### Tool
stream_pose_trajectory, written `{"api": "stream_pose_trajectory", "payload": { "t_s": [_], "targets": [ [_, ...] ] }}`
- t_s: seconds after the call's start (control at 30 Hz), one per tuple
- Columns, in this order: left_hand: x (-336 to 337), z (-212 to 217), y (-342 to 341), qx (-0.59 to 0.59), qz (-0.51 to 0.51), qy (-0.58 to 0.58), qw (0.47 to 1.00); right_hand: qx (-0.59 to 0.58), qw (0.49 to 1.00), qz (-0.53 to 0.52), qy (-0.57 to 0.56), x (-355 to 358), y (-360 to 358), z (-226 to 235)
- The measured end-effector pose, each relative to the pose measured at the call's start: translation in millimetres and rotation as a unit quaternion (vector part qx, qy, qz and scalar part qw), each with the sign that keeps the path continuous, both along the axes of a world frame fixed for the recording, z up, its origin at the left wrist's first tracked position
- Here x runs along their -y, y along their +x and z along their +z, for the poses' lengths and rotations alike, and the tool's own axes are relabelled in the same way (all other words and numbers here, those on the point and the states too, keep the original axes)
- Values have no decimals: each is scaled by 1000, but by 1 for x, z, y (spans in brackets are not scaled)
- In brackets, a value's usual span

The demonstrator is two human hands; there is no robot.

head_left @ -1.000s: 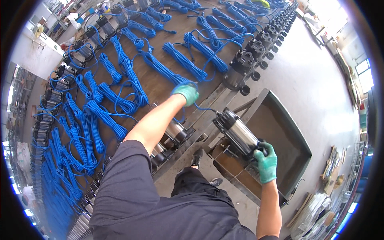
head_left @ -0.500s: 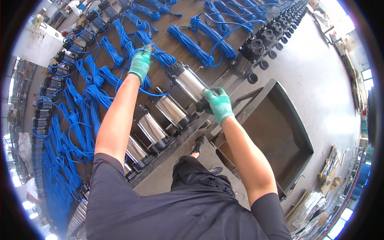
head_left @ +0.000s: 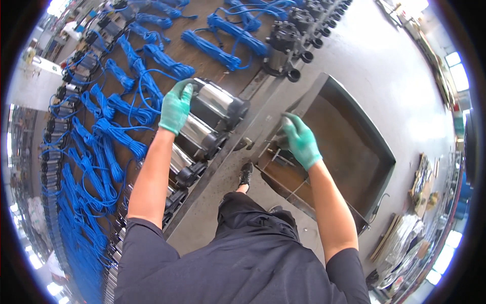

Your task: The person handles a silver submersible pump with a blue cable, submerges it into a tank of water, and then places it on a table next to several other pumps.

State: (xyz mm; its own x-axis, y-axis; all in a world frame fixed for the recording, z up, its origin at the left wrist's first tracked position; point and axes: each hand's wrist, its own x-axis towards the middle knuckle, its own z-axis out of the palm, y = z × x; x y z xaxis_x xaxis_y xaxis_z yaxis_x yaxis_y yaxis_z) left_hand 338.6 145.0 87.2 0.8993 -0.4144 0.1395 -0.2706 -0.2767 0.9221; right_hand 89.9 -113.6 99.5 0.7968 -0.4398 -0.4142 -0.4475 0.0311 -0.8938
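Note:
A shiny steel cylindrical pump (head_left: pixel 217 99) with black ends lies on the brown bench beside a row of similar pumps. My left hand (head_left: pixel 175 107), in a green glove, is closed at its far-left end; the fingers hide most of that end. Blue cable bundles (head_left: pixel 168 62) lie just beyond this hand. My right hand (head_left: pixel 302 141), also gloved in green, hangs over the near edge of the metal cart, apart from the pump. Its fingers are loosely bent, with nothing visible in them.
A dark metal cart (head_left: pixel 389 161) with a raised rim stands right of the bench. Upright pumps (head_left: pixel 278 50) line the bench's far right edge. Several coiled blue cables (head_left: pixel 104 172) cover its left part. Boards and plastic wrap (head_left: pixel 405 243) lie on the floor at right.
The pump between my hands has gone down onto the bench. My right hand has let go of its near end and moved right. My left hand has come down from the cables to the pump.

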Motion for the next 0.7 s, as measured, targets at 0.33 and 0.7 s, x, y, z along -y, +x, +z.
{"api": "stream_pose_trajectory", "payload": {
  "t_s": [0.33, 0.7],
  "targets": [
    [189, -65, -228, 232, -283, 112, 924, -90, 833, -210, -505, 120, -373, -91],
    [262, -90, -277, 117, -194, 521, 823, -206, 783, -262, -525, 161, -433, -135]
  ]
}}
